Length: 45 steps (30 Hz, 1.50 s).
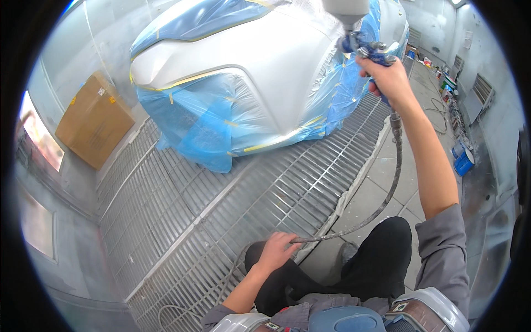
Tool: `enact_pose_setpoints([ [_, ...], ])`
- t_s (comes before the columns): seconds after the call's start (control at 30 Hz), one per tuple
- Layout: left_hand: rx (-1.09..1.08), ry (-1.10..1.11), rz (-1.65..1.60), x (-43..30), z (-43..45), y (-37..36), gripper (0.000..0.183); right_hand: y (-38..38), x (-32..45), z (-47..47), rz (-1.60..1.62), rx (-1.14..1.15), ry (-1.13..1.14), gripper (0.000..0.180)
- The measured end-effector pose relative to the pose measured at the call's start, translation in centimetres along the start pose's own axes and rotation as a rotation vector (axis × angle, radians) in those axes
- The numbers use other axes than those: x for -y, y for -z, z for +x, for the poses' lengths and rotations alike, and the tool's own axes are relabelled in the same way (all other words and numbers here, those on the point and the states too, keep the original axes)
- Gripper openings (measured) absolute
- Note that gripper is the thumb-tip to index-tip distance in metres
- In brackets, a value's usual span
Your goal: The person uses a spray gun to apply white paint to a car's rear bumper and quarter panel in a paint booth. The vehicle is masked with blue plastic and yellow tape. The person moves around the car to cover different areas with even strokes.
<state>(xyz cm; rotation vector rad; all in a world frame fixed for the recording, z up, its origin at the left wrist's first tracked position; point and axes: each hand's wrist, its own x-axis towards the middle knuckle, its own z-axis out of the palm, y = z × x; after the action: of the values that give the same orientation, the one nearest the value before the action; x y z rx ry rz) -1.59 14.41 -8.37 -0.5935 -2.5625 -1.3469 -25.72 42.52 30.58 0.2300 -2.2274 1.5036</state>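
My right hand (388, 83) is closed round the handle of a blue spray gun (367, 47) with a pale cup on top, held up at the right side of a vehicle. An air hose (394, 182) hangs from the gun's handle and curves down to my left hand (278, 251). That hand lies over the hose at my knee; whether its fingers grip it is unclear. The vehicle's corner panel (265, 54) is white to light grey, with an arch-shaped edge. Blue masking film (199, 120) with yellow tape covers the parts around it.
Metal floor grating (232, 199) runs beneath the vehicle, with a tiled strip (365, 207) beside it. A large cardboard sheet or box (95, 120) leans at the left wall. Along the right wall stand blue cans (464, 162) and other containers. Looped hose (178, 315) lies at lower left.
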Motion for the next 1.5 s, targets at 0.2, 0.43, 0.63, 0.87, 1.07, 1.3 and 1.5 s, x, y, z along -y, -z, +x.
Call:
enact_pose_setpoints([
  [0.2, 0.041, 0.043, 0.059, 1.0, -1.5, 0.4, 0.027, -6.1, 2.3, -4.3, 0.106, 0.241, -0.027, 0.035],
  [0.43, 0.09, 0.068, 0.112, 1.4, -1.9, 0.8, 0.027, -6.8, -1.1, -4.2, 0.337, 0.299, -0.092, 0.028],
  [0.63, 0.091, 0.058, 0.112, 2.2, -1.0, -0.1, 0.026, -1.9, -6.8, -2.0, 0.324, 0.037, -0.112, 0.019],
  [0.87, 0.117, 0.108, 0.131, 3.6, 0.3, -0.9, 0.025, 1.9, -12.4, -0.1, 0.258, -0.196, -0.133, 0.023],
  [1.07, 0.126, 0.117, 0.178, 5.5, -0.6, -0.4, 0.029, -1.3, -12.9, -4.3, 0.249, -0.148, -0.123, 0.016],
  [1.3, 0.161, 0.228, 0.174, 6.7, -2.7, -0.4, 0.026, -8.0, -8.9, -9.4, 0.325, 0.119, -0.087, 0.023],
  [1.5, 0.071, 0.176, 0.216, 7.3, -3.6, -1.0, 0.022, -9.5, -10.3, -9.4, 0.355, 0.29, -0.122, 0.026],
])
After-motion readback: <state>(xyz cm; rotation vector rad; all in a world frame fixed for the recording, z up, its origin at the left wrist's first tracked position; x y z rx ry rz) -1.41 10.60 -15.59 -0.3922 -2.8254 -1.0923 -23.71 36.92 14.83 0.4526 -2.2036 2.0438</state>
